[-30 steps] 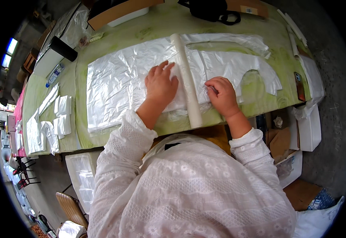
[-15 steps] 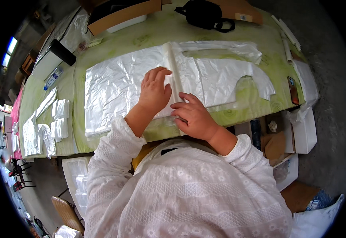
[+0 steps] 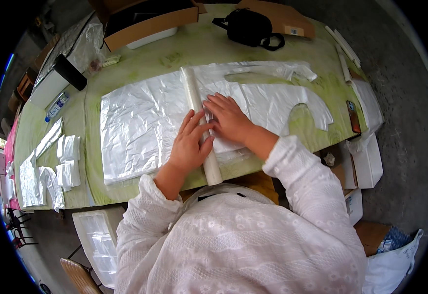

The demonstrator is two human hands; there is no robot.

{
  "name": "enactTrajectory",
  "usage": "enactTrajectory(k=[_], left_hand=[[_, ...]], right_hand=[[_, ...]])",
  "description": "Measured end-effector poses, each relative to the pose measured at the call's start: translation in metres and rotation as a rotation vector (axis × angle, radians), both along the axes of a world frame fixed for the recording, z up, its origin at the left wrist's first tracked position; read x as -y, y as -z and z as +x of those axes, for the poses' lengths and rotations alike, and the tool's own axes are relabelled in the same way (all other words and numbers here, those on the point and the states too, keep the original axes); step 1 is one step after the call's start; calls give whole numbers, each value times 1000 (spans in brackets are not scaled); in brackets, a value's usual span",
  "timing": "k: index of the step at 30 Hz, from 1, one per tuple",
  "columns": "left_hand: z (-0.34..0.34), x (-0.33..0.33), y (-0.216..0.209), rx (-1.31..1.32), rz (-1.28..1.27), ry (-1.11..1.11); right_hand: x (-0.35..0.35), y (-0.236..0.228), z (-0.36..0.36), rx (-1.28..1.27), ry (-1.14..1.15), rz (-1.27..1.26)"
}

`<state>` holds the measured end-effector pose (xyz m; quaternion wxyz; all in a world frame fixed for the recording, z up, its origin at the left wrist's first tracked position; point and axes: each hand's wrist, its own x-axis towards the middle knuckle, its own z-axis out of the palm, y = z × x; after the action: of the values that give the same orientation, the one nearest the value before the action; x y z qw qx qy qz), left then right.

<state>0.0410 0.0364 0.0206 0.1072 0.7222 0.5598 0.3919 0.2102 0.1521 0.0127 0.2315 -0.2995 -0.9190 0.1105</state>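
A long, translucent white roll [image 3: 193,90] lies at a slant across a flat stack of thin white plastic bags [image 3: 135,130]. Its near end reaches close to my body at the table's front edge. My left hand [image 3: 188,144] rests on the roll's middle, fingers spread and thumb apart. Just right of the roll, my right hand [image 3: 231,120] lies flat with its fingers stretched, the tips touching or very near the roll. To the right, the cut handle part of the plastic [image 3: 273,98] spreads out, with an oblong opening and a rounded notch.
On the left lie small folded white plastic pieces [image 3: 69,161], a water bottle [image 3: 57,106] and a black cylinder [image 3: 70,72]. Farther back are an open cardboard box [image 3: 150,24] and a black bag [image 3: 248,28]. A phone [image 3: 353,116] sits near the right edge.
The roll has shifted left and toward me. My left hand has slid down to its middle, while my right hand has moved farther up the plastic. The whole view has tilted slightly.
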Motion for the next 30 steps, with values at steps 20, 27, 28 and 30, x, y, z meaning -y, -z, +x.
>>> enactTrajectory(k=[20,27,28,30], left_hand=[[-4,9,-7,48,-9,-38],[-5,8,-4,39,-3,-47],[-6,8,-4,44,-5,-45],[-6,7,-5,55,-9,-32]], right_hand=[[-186,-68,154,-514,1227,-654],[-132,4,109,-129,473,251],[-109,1,80,-53,372,245],[-81,-7,42,196,323,124]])
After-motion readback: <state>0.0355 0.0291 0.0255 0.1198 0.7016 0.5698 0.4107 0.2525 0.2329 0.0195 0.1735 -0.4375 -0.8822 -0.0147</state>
